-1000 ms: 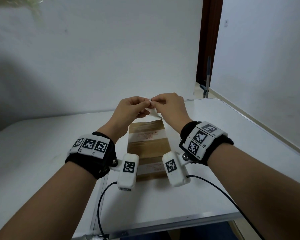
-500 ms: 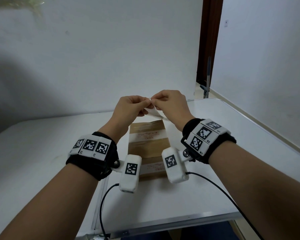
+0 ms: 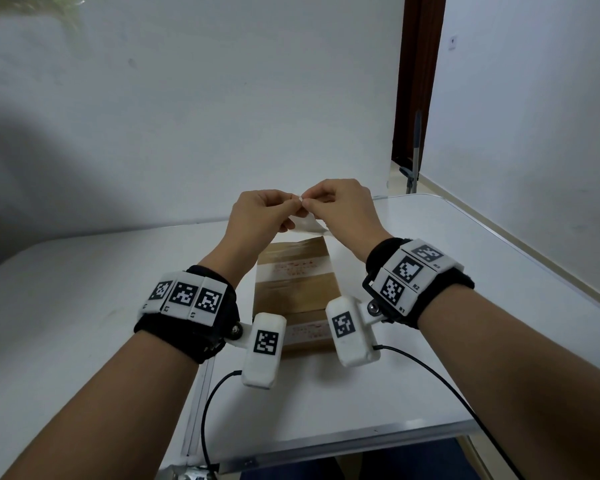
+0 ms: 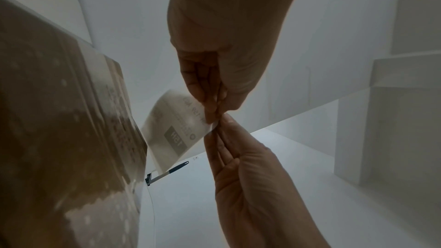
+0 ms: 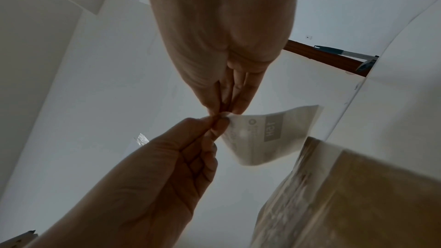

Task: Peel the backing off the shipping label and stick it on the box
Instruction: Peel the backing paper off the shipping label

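A flat brown cardboard box [image 3: 295, 292] with white printed strips lies on the white table [image 3: 447, 306] between my forearms. Above its far end both hands hold up a small white shipping label [image 3: 307, 225]. My left hand [image 3: 293, 202] and right hand [image 3: 309, 202] meet fingertip to fingertip, each pinching the same upper corner. The left wrist view shows the label [image 4: 176, 129] hanging curved with grey print, the left hand [image 4: 212, 114] above, the right hand [image 4: 222, 125] below, and the box [image 4: 59, 120] beside them. In the right wrist view the label [image 5: 267, 135] hangs over the box [image 5: 358, 195].
White walls stand close behind and to the right of the table. A dark doorway with a grey pole [image 3: 417, 150] is at the back right. Black cables [image 3: 440, 379] trail from the wrist cameras over the table's front edge [image 3: 326, 441]. A seam [image 3: 198, 410] divides two tabletops.
Almost nothing differs: both hands stay pinched on the label's corner above the box's far end, having shifted only slightly up and back.
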`<control>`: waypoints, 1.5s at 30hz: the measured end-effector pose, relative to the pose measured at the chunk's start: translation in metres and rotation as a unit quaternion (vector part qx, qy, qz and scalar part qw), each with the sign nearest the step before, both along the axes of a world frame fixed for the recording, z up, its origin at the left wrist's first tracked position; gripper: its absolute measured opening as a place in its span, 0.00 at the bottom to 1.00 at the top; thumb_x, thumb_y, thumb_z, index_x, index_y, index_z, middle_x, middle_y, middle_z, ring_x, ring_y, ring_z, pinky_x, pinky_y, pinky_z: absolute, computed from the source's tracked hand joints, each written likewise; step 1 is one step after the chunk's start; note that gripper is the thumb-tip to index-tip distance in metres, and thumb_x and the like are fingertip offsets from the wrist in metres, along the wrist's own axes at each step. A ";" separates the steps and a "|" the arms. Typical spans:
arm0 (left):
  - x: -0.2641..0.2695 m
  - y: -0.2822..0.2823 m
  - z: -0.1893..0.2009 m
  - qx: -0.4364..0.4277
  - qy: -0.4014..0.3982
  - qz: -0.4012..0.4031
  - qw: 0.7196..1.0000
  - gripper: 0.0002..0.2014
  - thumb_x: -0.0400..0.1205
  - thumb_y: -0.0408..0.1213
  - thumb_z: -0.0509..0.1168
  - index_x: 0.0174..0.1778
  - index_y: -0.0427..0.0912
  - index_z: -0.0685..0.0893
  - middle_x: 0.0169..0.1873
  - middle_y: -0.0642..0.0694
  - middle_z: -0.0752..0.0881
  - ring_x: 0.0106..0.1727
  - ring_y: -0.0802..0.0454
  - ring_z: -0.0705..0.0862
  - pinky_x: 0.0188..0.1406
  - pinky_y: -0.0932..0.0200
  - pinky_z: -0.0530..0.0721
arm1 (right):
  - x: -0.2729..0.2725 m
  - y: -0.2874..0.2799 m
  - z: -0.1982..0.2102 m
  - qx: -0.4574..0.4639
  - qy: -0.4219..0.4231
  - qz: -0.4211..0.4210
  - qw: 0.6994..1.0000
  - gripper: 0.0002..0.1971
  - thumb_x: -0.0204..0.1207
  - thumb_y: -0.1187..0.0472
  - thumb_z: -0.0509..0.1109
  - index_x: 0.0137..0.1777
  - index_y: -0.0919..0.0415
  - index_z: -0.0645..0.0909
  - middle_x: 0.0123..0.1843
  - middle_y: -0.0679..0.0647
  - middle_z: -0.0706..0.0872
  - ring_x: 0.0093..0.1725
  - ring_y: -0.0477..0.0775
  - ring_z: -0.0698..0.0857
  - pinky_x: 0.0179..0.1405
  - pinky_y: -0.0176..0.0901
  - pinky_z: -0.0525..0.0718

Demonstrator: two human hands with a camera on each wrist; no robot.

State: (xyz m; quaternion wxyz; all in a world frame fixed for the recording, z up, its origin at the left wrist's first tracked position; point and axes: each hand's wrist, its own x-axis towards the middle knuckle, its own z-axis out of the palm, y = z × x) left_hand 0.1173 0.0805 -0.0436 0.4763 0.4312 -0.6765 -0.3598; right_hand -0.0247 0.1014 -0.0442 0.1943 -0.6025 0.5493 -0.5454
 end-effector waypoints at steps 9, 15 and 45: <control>-0.003 0.000 0.004 -0.028 -0.043 0.039 0.998 0.06 0.77 0.37 0.70 0.41 0.42 0.93 0.36 0.46 0.93 0.29 0.57 0.84 0.39 0.61 0.87 | -0.003 -0.004 0.003 -0.005 0.074 -0.002 0.997 0.07 0.75 0.63 0.71 0.46 0.59 0.91 0.39 0.48 0.88 0.44 0.43 0.86 0.43 0.23 0.79; -0.008 0.001 0.001 -0.027 -0.048 0.048 0.997 0.06 0.76 0.38 0.70 0.38 0.43 0.93 0.35 0.47 0.93 0.26 0.60 0.84 0.40 0.59 0.89 | -0.004 -0.002 0.001 0.004 0.029 -0.005 1.000 0.07 0.74 0.63 0.71 0.46 0.61 0.91 0.43 0.51 0.91 0.47 0.49 0.88 0.51 0.36 0.86; -0.006 0.013 0.001 -0.049 -0.098 0.079 0.991 0.06 0.76 0.38 0.68 0.39 0.45 0.91 0.33 0.52 0.92 0.26 0.63 0.84 0.44 0.51 0.91 | 0.000 0.000 -0.004 -0.012 0.094 -0.022 0.995 0.06 0.73 0.62 0.70 0.42 0.60 0.88 0.40 0.51 0.90 0.43 0.48 0.89 0.48 0.41 0.89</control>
